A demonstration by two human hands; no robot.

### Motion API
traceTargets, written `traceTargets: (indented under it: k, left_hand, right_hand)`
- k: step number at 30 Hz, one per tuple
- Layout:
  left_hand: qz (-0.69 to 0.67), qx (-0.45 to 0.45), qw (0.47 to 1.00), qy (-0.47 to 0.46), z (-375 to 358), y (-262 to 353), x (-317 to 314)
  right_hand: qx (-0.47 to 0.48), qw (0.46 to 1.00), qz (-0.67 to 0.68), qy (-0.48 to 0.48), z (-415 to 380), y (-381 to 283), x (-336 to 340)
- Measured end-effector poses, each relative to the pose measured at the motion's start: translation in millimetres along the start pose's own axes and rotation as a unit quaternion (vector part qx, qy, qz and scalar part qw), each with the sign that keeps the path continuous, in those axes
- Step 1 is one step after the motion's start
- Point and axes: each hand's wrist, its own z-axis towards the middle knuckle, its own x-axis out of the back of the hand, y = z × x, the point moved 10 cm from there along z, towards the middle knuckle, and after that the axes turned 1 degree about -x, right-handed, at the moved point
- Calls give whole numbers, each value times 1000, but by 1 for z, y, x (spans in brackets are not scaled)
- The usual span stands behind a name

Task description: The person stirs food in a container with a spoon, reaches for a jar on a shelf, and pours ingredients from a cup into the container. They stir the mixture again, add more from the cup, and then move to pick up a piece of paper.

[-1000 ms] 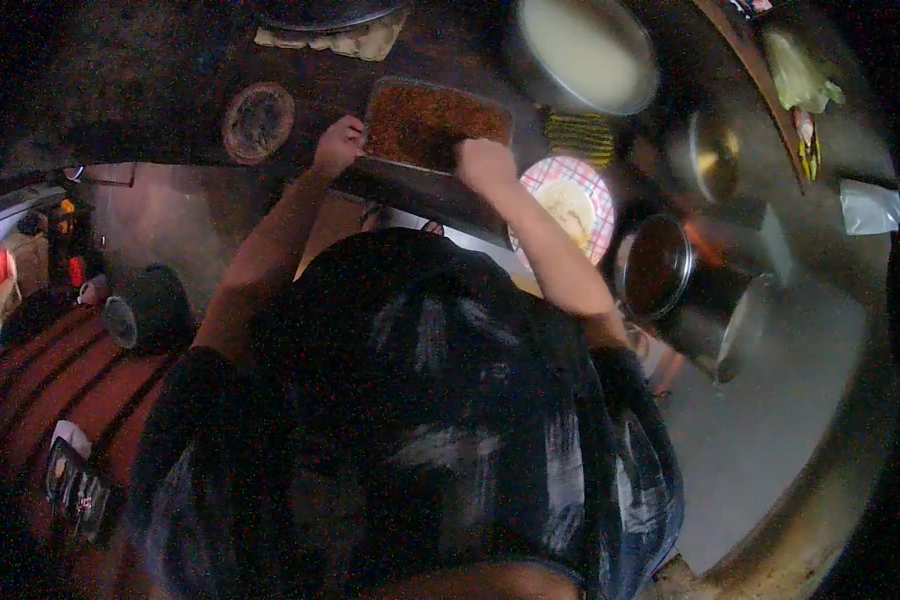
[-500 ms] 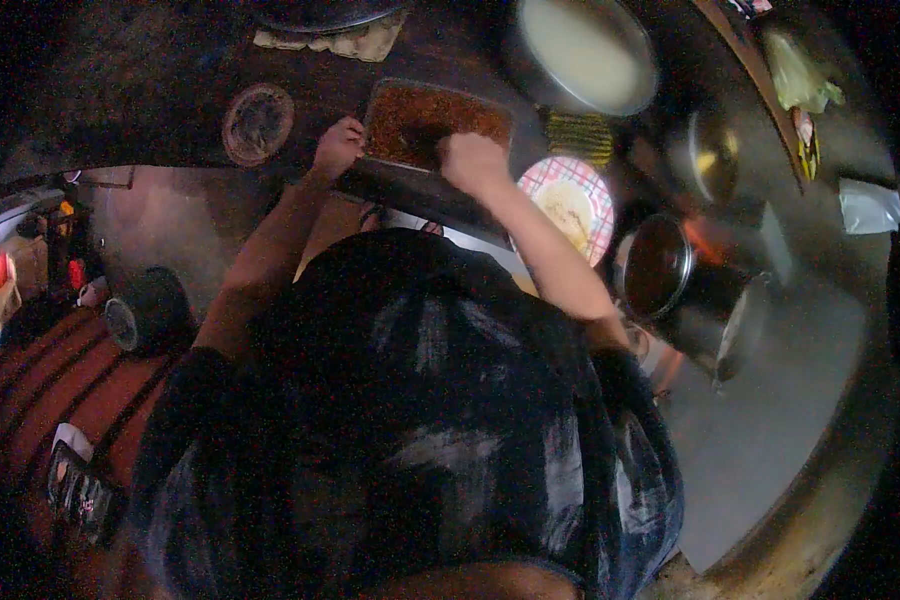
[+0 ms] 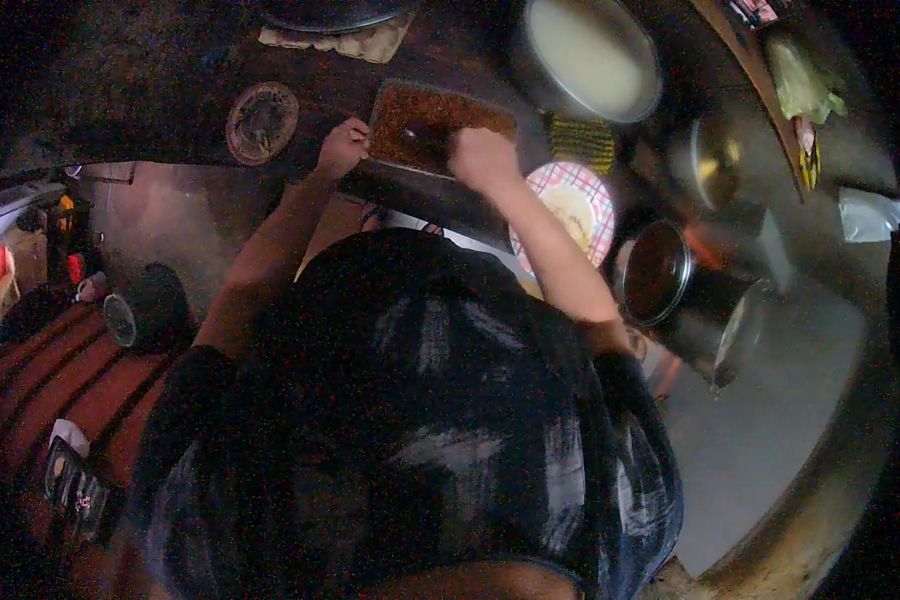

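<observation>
A rectangular tray (image 3: pixel 371 152) of reddish-brown, crumbly-looking food (image 3: pixel 420 105) sits at the counter's near edge. My left hand (image 3: pixel 344 148) is closed at the tray's left near corner, fingers pinched at its rim. Over the right part of the food, my right hand (image 3: pixel 484 160) is curled closed around the handle of a dark spoon (image 3: pixel 415 133). The spoon's end, with a small glint, lies against the food; its handle is hidden in the fist. A red-checked plate (image 3: pixel 598 195) with pale food rests to the right, beside my right forearm.
A small round dish (image 3: pixel 261 123) lies left of the tray. Behind and right stand a large pot of whitish liquid (image 3: pixel 595 60) and a yellow-black striped cloth (image 3: pixel 582 142). Further right, a dark-filled pot (image 3: pixel 657 272) stands close to an orange flame, beside another metal pot (image 3: pixel 735 335).
My right hand has shifted slightly right and up over the tray, and a glint now shows on the spoon. My left hand stays at the tray's corner.
</observation>
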Motion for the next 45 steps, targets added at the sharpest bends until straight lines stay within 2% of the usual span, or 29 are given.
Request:
traceTargets:
  k: [3,5,6,8,12,15,17,18,20,21,23,24,26,27,29,30,32,36,37,39,41,45]
  left_hand:
    - [49,22,998,25,-2,-2,2]
    - [-86,-38,996,-9,-1,2,-5]
    - [-86,-38,996,-9,-1,4,-7]
    - [179,-8,983,28,0,4,-5]
    - [181,22,982,41,3,0,-5]
    - [214,-18,976,32,5,9,-7]
    - [233,50,970,50,4,5,-6]
    - [232,50,970,49,6,-1,-3]
    - [44,50,997,24,10,-18,2]
    - [45,50,997,24,9,-13,-2]
    - [158,81,982,63,4,-5,-3]
    - [159,81,982,65,4,-10,0]
    - [207,11,978,25,11,-8,-6]
    - [206,11,978,26,12,-4,-8]
    - [253,64,965,27,15,-5,-8]
    - [253,62,965,29,18,-10,-5]
    - [87,81,993,12,21,-26,-4]
    - [87,94,992,21,22,-18,-10]
    - [128,82,988,26,22,-13,-10]
    - [172,70,982,30,24,-11,-6]
    - [92,77,993,3,27,-25,-2]
    - [74,70,995,-1,25,-19,-10]
  right_hand:
    - [16,1000,10,-7,15,-15,-28]
    - [-7,999,5,-43,21,-11,-44]
    - [-7,999,5,-43,22,-6,-48]
    - [-31,999,-16,-26,21,16,-48]
    - [-36,998,-24,-41,7,31,-31]
    - [-14,1000,-18,-12,2,20,-11]
    - [1,1000,-14,12,5,8,-1]
    - [-11,1000,-5,3,12,3,-3]
    - [-22,1000,5,-7,23,-8,-11]
    - [-21,1000,7,4,27,-11,-18]
    - [-23,1000,13,-4,38,-4,-41]
    - [-22,1000,13,-4,36,1,-44]
    - [-47,999,9,7,32,24,-42]
    - [-67,998,-3,-11,29,33,-41]
    - [-54,998,-20,-11,20,40,-32]
    - [-42,998,-35,-10,17,37,-26]
    - [-43,998,-37,-7,15,35,-14]
    - [-14,999,-31,15,20,15,5]
    - [4,999,-38,20,26,8,5]
    - [26,998,-47,40,50,7,-23]
    - [48,995,-57,60,54,4,-33]
    - [64,994,-83,31,36,10,-39]
